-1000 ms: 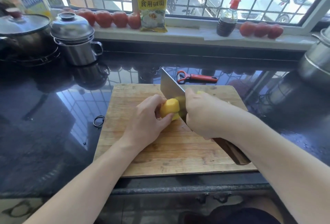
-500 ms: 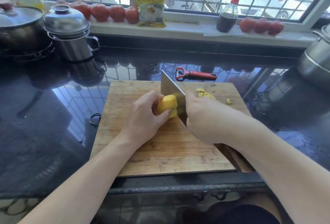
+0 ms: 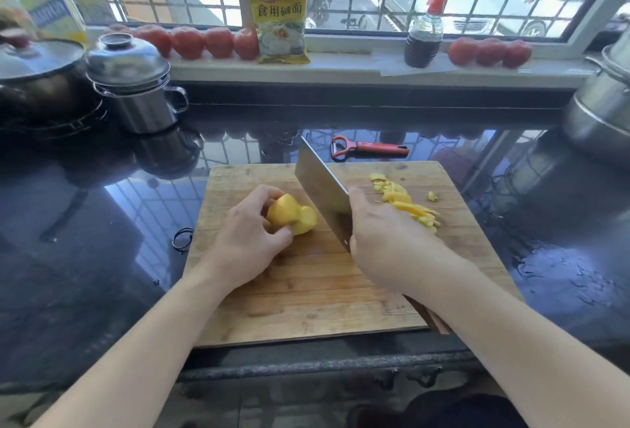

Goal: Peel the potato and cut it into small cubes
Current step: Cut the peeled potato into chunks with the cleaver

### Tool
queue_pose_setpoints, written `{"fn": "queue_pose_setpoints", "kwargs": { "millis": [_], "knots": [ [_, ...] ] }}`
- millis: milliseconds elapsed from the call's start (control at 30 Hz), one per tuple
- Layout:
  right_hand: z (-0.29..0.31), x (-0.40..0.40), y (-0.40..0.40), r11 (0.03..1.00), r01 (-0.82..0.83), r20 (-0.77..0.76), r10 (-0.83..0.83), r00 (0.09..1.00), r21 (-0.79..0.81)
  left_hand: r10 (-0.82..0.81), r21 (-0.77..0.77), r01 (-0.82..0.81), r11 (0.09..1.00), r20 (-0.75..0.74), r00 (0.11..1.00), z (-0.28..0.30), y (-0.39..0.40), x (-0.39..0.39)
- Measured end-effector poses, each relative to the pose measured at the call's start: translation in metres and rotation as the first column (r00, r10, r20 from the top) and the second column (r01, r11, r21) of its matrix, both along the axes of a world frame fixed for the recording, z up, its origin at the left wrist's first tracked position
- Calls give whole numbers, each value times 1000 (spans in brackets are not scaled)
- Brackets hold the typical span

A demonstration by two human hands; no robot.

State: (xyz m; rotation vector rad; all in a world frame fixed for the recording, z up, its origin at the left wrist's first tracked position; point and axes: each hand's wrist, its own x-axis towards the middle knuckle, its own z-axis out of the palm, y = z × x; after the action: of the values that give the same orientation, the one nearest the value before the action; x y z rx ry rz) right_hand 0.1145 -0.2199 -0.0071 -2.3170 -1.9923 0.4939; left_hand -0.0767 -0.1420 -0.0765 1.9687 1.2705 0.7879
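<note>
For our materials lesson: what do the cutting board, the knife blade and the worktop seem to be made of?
Cutting board: looks like wood or bamboo, matt, with visible grain and joined strips.
Knife blade: seemingly steel, grey with a dull sheen.
Worktop: probably polished dark stone, though it could be another glossy material; it mirrors the window bars.

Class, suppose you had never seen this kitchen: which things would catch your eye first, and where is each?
First the cleaver, gripped by the right hand over the middle of the wooden cutting board, its blade just right of the peeled yellow potato that the left hand holds. Next, the yellow slices lying on the board's far right part. Then the rows of red tomatoes on the windowsill behind.
</note>
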Motion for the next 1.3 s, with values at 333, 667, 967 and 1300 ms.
{"fn": "queue_pose_setpoints", "kwargs": {
  "millis": [333, 667, 967, 1300],
  "knots": [
    [9, 17, -1, 999, 21, -174, -12, 985, 49, 26, -38, -24, 999, 62, 998, -3, -11, -24],
    [19, 70, 12, 961, 244, -898, -217, 383, -128, -21, 128, 40, 991, -153, 988, -2, -18, -18],
    [9, 100, 17, 921, 352, -948, -248, 200, -167, -172, 108, 213, 971, -300, 938, 6, -19, -17],
    [1, 102, 9, 932, 342, -932, -224, 284, -120, -194, 36, 224, 974, -384, 903, 23, -13, -6]
  ]
}}
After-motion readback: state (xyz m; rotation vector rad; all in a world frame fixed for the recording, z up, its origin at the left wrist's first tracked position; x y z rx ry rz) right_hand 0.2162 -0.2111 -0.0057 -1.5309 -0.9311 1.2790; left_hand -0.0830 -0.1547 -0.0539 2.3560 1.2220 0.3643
